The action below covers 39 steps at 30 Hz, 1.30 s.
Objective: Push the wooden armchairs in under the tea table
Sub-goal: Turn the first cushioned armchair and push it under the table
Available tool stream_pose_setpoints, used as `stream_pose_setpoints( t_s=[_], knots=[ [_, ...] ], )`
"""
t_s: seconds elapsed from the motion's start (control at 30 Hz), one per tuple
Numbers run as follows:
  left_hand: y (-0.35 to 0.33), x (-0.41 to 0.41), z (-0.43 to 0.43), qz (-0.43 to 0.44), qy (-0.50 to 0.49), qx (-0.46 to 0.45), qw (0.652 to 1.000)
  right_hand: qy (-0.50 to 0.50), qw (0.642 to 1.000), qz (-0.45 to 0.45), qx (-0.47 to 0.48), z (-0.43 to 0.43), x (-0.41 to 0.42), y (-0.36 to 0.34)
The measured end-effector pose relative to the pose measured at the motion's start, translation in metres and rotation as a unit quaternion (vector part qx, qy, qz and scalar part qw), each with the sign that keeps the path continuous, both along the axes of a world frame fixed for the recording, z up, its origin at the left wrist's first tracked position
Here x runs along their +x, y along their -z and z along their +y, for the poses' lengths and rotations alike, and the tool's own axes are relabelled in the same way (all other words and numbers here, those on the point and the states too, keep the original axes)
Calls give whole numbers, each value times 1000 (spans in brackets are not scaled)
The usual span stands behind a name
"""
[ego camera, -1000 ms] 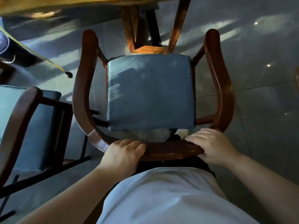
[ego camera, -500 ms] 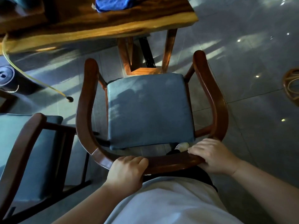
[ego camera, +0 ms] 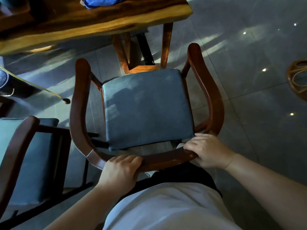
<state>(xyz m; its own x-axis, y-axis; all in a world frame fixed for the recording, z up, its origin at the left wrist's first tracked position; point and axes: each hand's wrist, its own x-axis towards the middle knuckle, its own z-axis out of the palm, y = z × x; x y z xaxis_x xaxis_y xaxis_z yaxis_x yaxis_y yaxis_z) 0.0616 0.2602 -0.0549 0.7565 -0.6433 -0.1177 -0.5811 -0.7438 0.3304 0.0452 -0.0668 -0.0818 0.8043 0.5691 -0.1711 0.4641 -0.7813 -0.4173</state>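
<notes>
Wood, dark and reddish, curves under both your palms: you are holding the armchair [ego camera: 79, 103] by the back rail. Your left hand [ego camera: 120, 173] is curled over the rail left of centre, fingers wrapped across the top, so that grip is closed on the armchair. Your right hand [ego camera: 208, 151] is clamped on the rail toward its right end, fingers over the top edge, gripping the same chair.

The armchair stands on the grey tiled floor [ego camera: 249, 80] just in front of your white shirt [ego camera: 166, 208]. Its blue cushion [ego camera: 146, 108] faces up, and the two armrests sweep forward toward the table [ego camera: 99, 25]. The front edge of the seat sits close to the table's wooden leg frame [ego camera: 144, 52], but the seat is not yet under the tabletop; the armrest tips stop short of the table edge.

On the tabletop near the upper edge lies a blue cloth [ego camera: 103, 1]. To your left stands a second armchair [ego camera: 18, 146] with a blue seat, close beside the one you hold. A thin yellow cord [ego camera: 33, 86] slants across the floor at the left. At the far right edge you can see part of a rounded cane piece [ego camera: 297, 77], too cut off to identify.
</notes>
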Motion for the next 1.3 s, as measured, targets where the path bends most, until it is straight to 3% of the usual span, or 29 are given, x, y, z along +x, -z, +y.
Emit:
stream_pose_setpoints(
  t_s=[0.2, 0.4, 0.87, 1.13, 1.3],
  knots=[
    [0, -5, -7, -13, -31, 0, 999, -133, 990, 17, -35, -10, 23, -1],
    [-4, -1, -15, -6, -47, -1, 999, -163, 985, 34, -39, -19, 34, -1],
    [2, 40, -103, -1, -132, -13, 991, -137, 984, 19, -114, -90, 122, -11],
    [1, 47, -102, -2, -79, -3, 997, -151, 988, 4, -35, -102, 128, 4],
    [2, 50, -90, -14, -76, 12, 997, -100, 994, 35, 8, -100, 127, 0]
  ],
)
